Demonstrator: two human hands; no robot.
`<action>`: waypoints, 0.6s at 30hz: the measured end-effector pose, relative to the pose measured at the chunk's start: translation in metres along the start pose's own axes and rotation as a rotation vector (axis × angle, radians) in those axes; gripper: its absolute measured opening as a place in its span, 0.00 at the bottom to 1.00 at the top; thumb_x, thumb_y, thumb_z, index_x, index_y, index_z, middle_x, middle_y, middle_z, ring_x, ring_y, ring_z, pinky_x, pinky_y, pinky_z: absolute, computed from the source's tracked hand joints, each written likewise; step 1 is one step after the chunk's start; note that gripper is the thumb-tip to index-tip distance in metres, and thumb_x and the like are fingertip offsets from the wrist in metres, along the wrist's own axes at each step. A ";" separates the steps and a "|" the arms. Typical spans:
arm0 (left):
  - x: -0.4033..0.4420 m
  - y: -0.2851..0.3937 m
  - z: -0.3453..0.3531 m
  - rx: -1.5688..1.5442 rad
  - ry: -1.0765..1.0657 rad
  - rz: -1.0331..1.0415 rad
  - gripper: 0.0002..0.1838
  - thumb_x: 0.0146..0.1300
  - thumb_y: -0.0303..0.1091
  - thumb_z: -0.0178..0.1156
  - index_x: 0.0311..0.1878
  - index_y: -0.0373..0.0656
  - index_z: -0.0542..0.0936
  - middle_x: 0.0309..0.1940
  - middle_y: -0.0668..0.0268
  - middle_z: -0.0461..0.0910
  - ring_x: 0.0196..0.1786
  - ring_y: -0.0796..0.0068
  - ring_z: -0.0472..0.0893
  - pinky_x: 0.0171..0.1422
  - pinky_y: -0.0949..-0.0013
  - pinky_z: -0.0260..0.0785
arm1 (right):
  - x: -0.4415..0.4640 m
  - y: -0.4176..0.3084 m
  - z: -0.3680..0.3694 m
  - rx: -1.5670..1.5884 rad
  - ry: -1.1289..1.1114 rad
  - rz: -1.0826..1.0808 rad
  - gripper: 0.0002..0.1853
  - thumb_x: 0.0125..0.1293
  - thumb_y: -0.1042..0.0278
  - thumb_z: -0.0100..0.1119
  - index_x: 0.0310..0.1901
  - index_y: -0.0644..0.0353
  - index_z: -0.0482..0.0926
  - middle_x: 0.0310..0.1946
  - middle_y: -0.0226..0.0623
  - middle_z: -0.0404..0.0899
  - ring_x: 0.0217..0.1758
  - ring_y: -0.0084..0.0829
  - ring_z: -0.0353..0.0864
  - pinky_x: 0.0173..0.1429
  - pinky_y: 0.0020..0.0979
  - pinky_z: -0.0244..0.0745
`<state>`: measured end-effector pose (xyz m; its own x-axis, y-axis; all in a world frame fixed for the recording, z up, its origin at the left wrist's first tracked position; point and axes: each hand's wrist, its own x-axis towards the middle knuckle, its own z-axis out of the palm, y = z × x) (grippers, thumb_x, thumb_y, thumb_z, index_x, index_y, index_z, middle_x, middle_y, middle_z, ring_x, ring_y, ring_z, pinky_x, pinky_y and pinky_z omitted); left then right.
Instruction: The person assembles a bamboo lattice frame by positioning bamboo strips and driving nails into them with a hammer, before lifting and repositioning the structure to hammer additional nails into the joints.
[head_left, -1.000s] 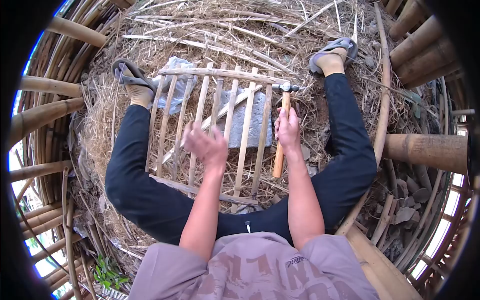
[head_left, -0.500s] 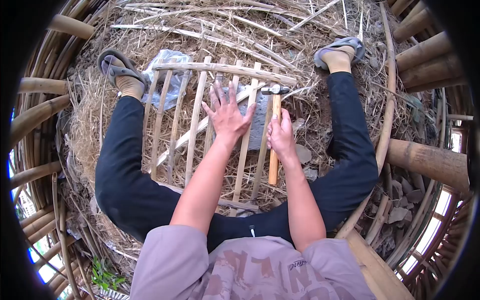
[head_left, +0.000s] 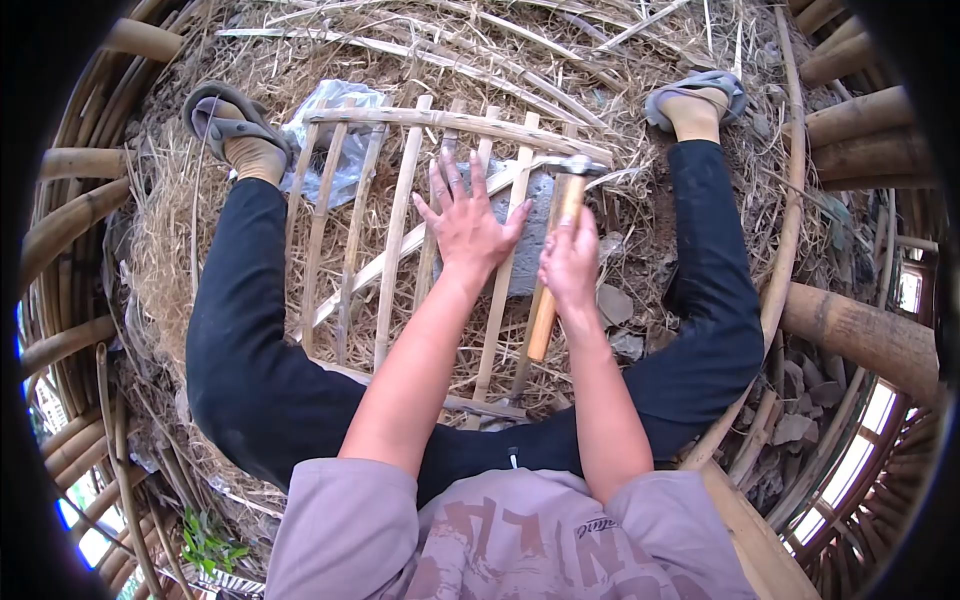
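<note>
My right hand (head_left: 570,262) grips the wooden handle of a hammer (head_left: 543,325). Its metal head is at the top, over the right end of the frame's far crosspiece. My left hand (head_left: 470,222) lies with fingers spread on the slats of a bamboo frame (head_left: 400,225). This frame has several long slats joined to a crosspiece (head_left: 460,122) at the far end and another at the near end, close to my lap. Beneath the right-hand slats sits a grey stone block (head_left: 537,235), partly covered by them.
Dry straw (head_left: 240,270) and loose bamboo strips (head_left: 400,68) cover the ground. Crumpled clear plastic (head_left: 340,150) lies under the frame's far left corner. My sandalled feet are on both sides. Thick bamboo poles (head_left: 860,335) and stone rubble (head_left: 795,415) stand at the right.
The hammer has tilted, its head now further right and its handle end further left. My left hand stays spread on the slats. The whole view has shifted slightly.
</note>
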<state>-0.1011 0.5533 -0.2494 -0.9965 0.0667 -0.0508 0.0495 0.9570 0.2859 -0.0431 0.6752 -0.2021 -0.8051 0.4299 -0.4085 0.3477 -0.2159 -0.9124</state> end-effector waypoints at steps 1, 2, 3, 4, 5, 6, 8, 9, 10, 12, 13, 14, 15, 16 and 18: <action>0.000 -0.001 0.001 0.005 0.008 -0.002 0.58 0.63 0.78 0.52 0.85 0.50 0.50 0.86 0.48 0.38 0.87 0.41 0.39 0.81 0.24 0.32 | -0.003 -0.003 -0.001 0.041 0.012 0.020 0.11 0.85 0.62 0.37 0.59 0.56 0.65 0.24 0.25 0.68 0.15 0.17 0.68 0.14 0.20 0.65; 0.000 -0.002 0.003 0.009 0.014 -0.003 0.58 0.62 0.79 0.52 0.86 0.50 0.49 0.86 0.49 0.38 0.87 0.41 0.39 0.81 0.23 0.32 | -0.008 -0.004 0.002 0.137 0.087 -0.003 0.11 0.86 0.62 0.37 0.60 0.55 0.64 0.24 0.24 0.68 0.15 0.17 0.67 0.14 0.19 0.64; -0.001 -0.001 0.005 0.009 0.019 0.001 0.58 0.62 0.79 0.52 0.86 0.51 0.49 0.86 0.49 0.38 0.87 0.42 0.38 0.81 0.23 0.33 | -0.012 -0.002 0.007 0.241 0.165 0.013 0.10 0.86 0.61 0.38 0.59 0.55 0.63 0.24 0.24 0.68 0.16 0.17 0.69 0.14 0.20 0.65; -0.001 -0.001 0.006 0.006 0.018 -0.002 0.58 0.62 0.79 0.52 0.86 0.50 0.49 0.86 0.49 0.39 0.87 0.41 0.38 0.80 0.22 0.33 | -0.015 0.000 0.010 0.105 0.131 0.018 0.11 0.85 0.62 0.39 0.61 0.55 0.64 0.24 0.24 0.69 0.16 0.18 0.70 0.15 0.20 0.66; 0.000 0.000 0.007 0.008 0.023 0.002 0.58 0.62 0.79 0.52 0.86 0.50 0.50 0.86 0.49 0.39 0.87 0.41 0.39 0.80 0.22 0.33 | -0.017 0.000 0.010 -0.030 0.098 0.021 0.12 0.85 0.62 0.40 0.62 0.56 0.65 0.24 0.24 0.70 0.17 0.18 0.72 0.16 0.20 0.66; 0.000 -0.001 0.008 0.011 0.028 0.005 0.58 0.62 0.79 0.52 0.85 0.50 0.50 0.86 0.49 0.39 0.87 0.41 0.39 0.80 0.22 0.33 | -0.010 0.007 0.000 -0.189 -0.103 0.062 0.16 0.85 0.62 0.41 0.65 0.59 0.68 0.24 0.25 0.71 0.18 0.19 0.73 0.19 0.20 0.68; 0.001 -0.001 0.006 0.008 0.028 0.007 0.58 0.62 0.78 0.53 0.85 0.49 0.51 0.86 0.48 0.39 0.86 0.40 0.39 0.80 0.22 0.33 | -0.013 0.004 0.002 -0.104 -0.102 0.012 0.17 0.85 0.61 0.41 0.67 0.58 0.67 0.24 0.24 0.70 0.18 0.17 0.72 0.19 0.20 0.68; -0.001 -0.002 0.006 0.002 0.024 0.006 0.58 0.62 0.78 0.53 0.85 0.48 0.51 0.86 0.47 0.39 0.86 0.40 0.39 0.80 0.22 0.33 | -0.018 0.004 0.004 -0.063 -0.107 -0.007 0.17 0.86 0.60 0.41 0.68 0.58 0.67 0.24 0.23 0.70 0.18 0.16 0.71 0.19 0.20 0.68; -0.002 -0.002 0.006 -0.006 0.021 0.008 0.58 0.62 0.78 0.53 0.85 0.48 0.52 0.86 0.47 0.39 0.86 0.40 0.39 0.80 0.22 0.33 | -0.024 0.002 0.009 0.071 -0.059 -0.010 0.17 0.86 0.60 0.40 0.67 0.57 0.66 0.24 0.23 0.68 0.17 0.16 0.68 0.19 0.20 0.67; 0.000 -0.002 0.005 -0.023 0.025 0.009 0.59 0.62 0.78 0.54 0.85 0.47 0.52 0.86 0.46 0.39 0.86 0.40 0.39 0.80 0.22 0.33 | -0.026 -0.007 0.017 0.266 0.004 -0.056 0.16 0.87 0.57 0.37 0.65 0.56 0.62 0.24 0.24 0.62 0.17 0.15 0.62 0.17 0.20 0.64; -0.001 -0.002 0.005 -0.026 0.023 0.006 0.59 0.62 0.78 0.54 0.85 0.47 0.52 0.86 0.46 0.39 0.86 0.40 0.39 0.80 0.22 0.33 | -0.022 -0.003 0.017 0.256 0.011 -0.084 0.16 0.87 0.56 0.36 0.65 0.55 0.62 0.24 0.24 0.62 0.17 0.15 0.62 0.17 0.20 0.63; -0.001 -0.002 0.005 -0.031 0.024 0.004 0.59 0.62 0.78 0.54 0.85 0.47 0.52 0.86 0.46 0.39 0.86 0.39 0.39 0.80 0.22 0.33 | -0.015 0.002 0.014 0.246 0.019 -0.115 0.16 0.87 0.56 0.35 0.65 0.55 0.63 0.24 0.24 0.61 0.17 0.15 0.61 0.17 0.20 0.62; 0.000 -0.001 0.004 -0.035 0.025 0.003 0.58 0.62 0.78 0.54 0.85 0.47 0.52 0.86 0.47 0.39 0.86 0.39 0.39 0.80 0.22 0.33 | -0.010 0.004 0.011 0.236 0.026 -0.147 0.16 0.87 0.56 0.34 0.65 0.54 0.63 0.24 0.24 0.61 0.17 0.16 0.61 0.17 0.21 0.62; 0.000 -0.001 0.004 -0.041 0.026 0.004 0.58 0.62 0.78 0.54 0.85 0.47 0.52 0.86 0.47 0.38 0.86 0.39 0.39 0.80 0.22 0.33 | -0.009 0.001 0.010 0.225 0.022 -0.103 0.15 0.87 0.56 0.34 0.64 0.53 0.64 0.24 0.24 0.60 0.19 0.16 0.62 0.18 0.21 0.63; 0.000 -0.002 0.005 -0.050 0.025 0.005 0.58 0.62 0.77 0.55 0.85 0.47 0.52 0.86 0.47 0.38 0.86 0.39 0.38 0.80 0.23 0.33 | -0.008 -0.003 0.012 0.227 0.031 -0.037 0.15 0.87 0.56 0.35 0.63 0.53 0.64 0.24 0.24 0.60 0.18 0.16 0.61 0.17 0.21 0.62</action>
<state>-0.1004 0.5531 -0.2545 -0.9976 0.0637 -0.0255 0.0516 0.9412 0.3339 -0.0432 0.6618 -0.1955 -0.7993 0.4669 -0.3783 0.1979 -0.3898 -0.8994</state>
